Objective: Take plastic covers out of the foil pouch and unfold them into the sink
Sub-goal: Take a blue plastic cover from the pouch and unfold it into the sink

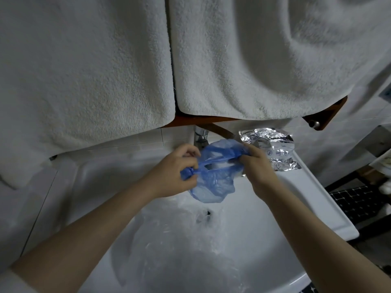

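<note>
Right, both hands are pinching the blue plastic cover (213,176) above the sink (317,199): the left hand (175,172) grips its bunched elastic edge, the right hand (257,168) the opposite side, the band taut between them. I'd pull apart gently so the thin film spreads without tearing. The foil pouch (273,149) lies on the rim, beside the tap (201,136).

blue plastic cover stretched open above the sink

the blue plastic cover (213,178), thin, translucent and crumpled, hangs over the back of the white sink (313,199), its gathered edge pulled into a taut band. clear plastic covers (179,240) lie spread in the sink's bowl. the foil pouch (275,149), silver, creased and torn open, rests on the sink's rear right rim.
</note>
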The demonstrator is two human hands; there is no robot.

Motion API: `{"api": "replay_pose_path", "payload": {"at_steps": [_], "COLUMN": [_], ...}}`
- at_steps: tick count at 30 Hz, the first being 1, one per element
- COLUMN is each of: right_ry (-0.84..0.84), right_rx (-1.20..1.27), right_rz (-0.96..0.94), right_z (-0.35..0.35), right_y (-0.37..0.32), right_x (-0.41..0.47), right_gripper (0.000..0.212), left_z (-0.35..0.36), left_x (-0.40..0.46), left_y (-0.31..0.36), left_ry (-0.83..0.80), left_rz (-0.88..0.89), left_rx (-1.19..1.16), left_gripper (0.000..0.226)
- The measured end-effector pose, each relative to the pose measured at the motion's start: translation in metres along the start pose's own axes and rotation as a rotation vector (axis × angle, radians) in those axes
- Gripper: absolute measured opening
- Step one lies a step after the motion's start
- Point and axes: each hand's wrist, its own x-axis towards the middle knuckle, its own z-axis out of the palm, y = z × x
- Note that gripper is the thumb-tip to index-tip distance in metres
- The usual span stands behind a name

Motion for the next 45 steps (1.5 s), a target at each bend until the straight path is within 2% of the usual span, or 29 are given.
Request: {"api": "replay_pose_path", "payload": {"at_steps": [2,6,9,11,13,16,19,21,23,25,27,28,31,33,35,36,41,45], "right_ry": [-0.093,-0.307,-0.372,-0.379,-0.448,-0.607,-0.718,-0.596,-0.373,-0.187,-0.098,-0.073,0.062,0.092,0.075,0.079,0.044,0.062], "right_rx": [0.054,0.216,0.21,0.196,0.123,-0.043,-0.221,-0.439,-0.634,-0.682,-0.678,-0.681,-0.68,-0.672,-0.682,-0.668,-0.535,-0.361], "right_rz": [-0.012,0.068,0.045,0.029,-0.04,-0.128,-0.118,-0.168,-0.217,-0.237,-0.265,-0.294,-0.417,-0.541,-0.654,-0.653,-0.41,-0.308], "right_z": [0.0,0.002,0.001,-0.002,-0.005,-0.012,-0.017,-0.013,-0.009,-0.006,-0.004,-0.002,0.008,0.012,0.015,0.015,0.002,-0.013], "right_y": [0.001,-0.002,-0.004,-0.003,-0.003,-0.01,-0.017,-0.019,-0.018,-0.014,-0.007,-0.002,0.006,0.004,0.003,0.002,-0.005,-0.006], "right_x": [-0.003,-0.01,-0.01,-0.008,-0.006,-0.006,-0.004,-0.001,0.002,0.004,0.004,0.004,0.003,0.001,0.0,0.0,0.001,0.009], "right_gripper": [0.033,0.029,0.026,0.046,0.065,0.045,0.038,0.028,0.022,0.013,0.011,0.011,0.017,0.018,0.019,0.02,0.017,0.023], "left_z": [0.001,-0.004,-0.005,-0.006,-0.009,-0.012,-0.015,-0.017,-0.019,-0.017,-0.011,-0.007,0.011,0.019,0.021,0.022,0.016,0.002], "left_x": [0.001,0.001,0.003,0.007,0.01,0.011,0.012,0.014,0.015,0.016,0.014,0.013,0.011,0.012,0.012,0.012,0.012,0.014], "left_y": [0.0,0.003,0.002,0.002,0.004,0.009,0.014,0.014,0.013,0.006,0.004,0.006,0.015,0.016,0.014,0.014,0.017,0.011], "left_ry": [0.051,0.196,0.371,0.443,0.422,0.312,0.262,0.264,0.306,0.427,0.559,0.583,0.434,0.32,0.278,0.263,0.291,0.35], "left_rz": [-0.028,-0.232,-0.368,-0.426,-0.441,-0.375,-0.373,-0.396,-0.419,-0.433,-0.452,-0.448,-0.466,-0.49,-0.517,-0.533,-0.592,-0.612], "left_rx": [-0.019,-0.232,-0.4,-0.467,-0.552,-0.605,-0.608,-0.611,-0.589,-0.461,-0.326,-0.323,-0.471,-0.578,-0.692,-0.717,-0.666,-1.102], "left_gripper": [0.006,0.03,0.042,0.035,0.025,0.026,0.029,0.029,0.024,0.027,0.036,0.034,0.026,0.034,0.043,0.044,0.009,0.012]}}
